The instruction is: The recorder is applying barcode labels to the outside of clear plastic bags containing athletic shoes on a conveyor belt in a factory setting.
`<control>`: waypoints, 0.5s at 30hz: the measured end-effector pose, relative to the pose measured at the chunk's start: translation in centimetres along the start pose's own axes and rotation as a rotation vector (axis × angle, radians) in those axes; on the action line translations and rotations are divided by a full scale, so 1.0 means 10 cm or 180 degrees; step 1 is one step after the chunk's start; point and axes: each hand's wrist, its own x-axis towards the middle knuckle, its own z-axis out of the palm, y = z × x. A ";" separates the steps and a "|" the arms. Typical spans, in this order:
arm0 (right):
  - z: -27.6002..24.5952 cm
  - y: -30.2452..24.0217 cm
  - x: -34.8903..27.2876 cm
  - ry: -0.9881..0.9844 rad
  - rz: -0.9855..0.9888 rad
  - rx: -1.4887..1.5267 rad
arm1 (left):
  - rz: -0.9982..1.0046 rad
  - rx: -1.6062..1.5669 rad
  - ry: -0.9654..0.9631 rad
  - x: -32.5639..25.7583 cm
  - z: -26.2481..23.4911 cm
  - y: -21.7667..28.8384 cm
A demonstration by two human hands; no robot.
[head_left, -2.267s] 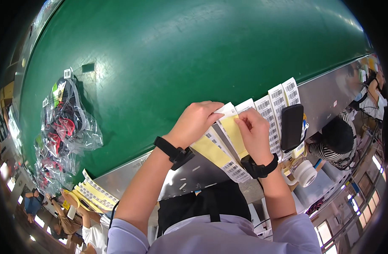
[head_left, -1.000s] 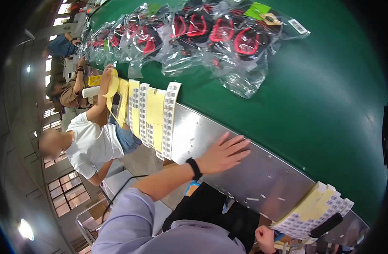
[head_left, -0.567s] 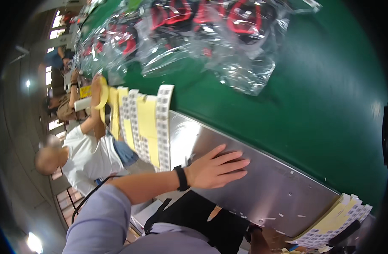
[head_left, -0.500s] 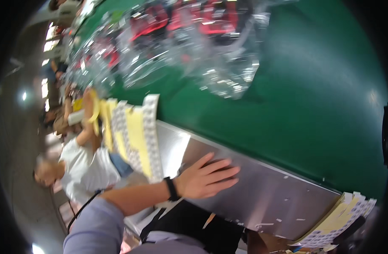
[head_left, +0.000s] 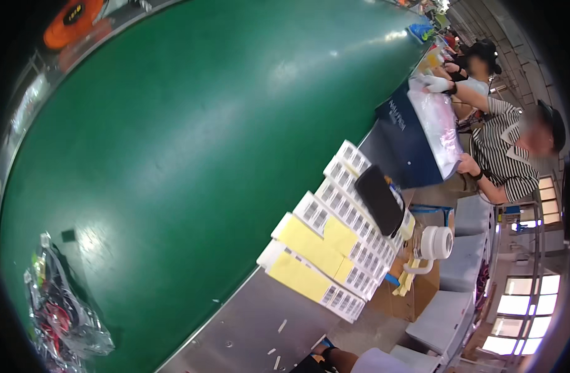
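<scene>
At the lower edge, a forearm (head_left: pixel 342 359) of mine with a pale sleeve and a dark wristband comes in from the right side; it looks like my right arm. Its hand is mostly cut off, and the fingers cannot be made out. My left hand is out of the picture. Just above the forearm is a metal ledge (head_left: pixel 254 323) with small white paper scraps on it. Overlapping label sheets (head_left: pixel 341 230), white with barcodes and bare yellow backing, lie on the ledge. A black phone-like object (head_left: pixel 379 200) rests on them.
A green conveyor belt (head_left: pixel 191 155) runs along the ledge. Clear-bagged red and black items (head_left: pixel 61 323) lie on it at lower left. A white mug (head_left: pixel 435 244) stands beside the sheets. At right, a person in a striped shirt (head_left: pixel 496 149) holds a dark blue bag (head_left: pixel 404 146).
The view has swung right, from the bagged items to the label sheets and the striped-shirt person. My left hand, earlier spread over the metal ledge, has left the picture.
</scene>
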 end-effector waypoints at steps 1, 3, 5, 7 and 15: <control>-0.03 -0.02 0.08 0.0018 -0.0039 0.0016 | -0.0028 0.0050 -0.0024 0.04 0.02 0.00; -0.14 -0.11 0.34 0.0034 -0.0209 0.0036 | -0.0079 0.0163 0.0116 -0.01 -0.06 -0.01; -0.25 -0.21 0.54 -0.0006 -0.0337 0.0037 | -0.0124 0.0271 0.0186 -0.05 -0.11 -0.06; -0.31 -0.14 0.46 -0.0026 -0.0257 0.0065 | -0.0036 0.0279 0.0160 0.02 -0.12 -0.04; -0.65 -0.11 0.77 0.0003 -0.0345 0.0054 | -0.0030 0.0267 0.0133 0.09 -0.14 0.00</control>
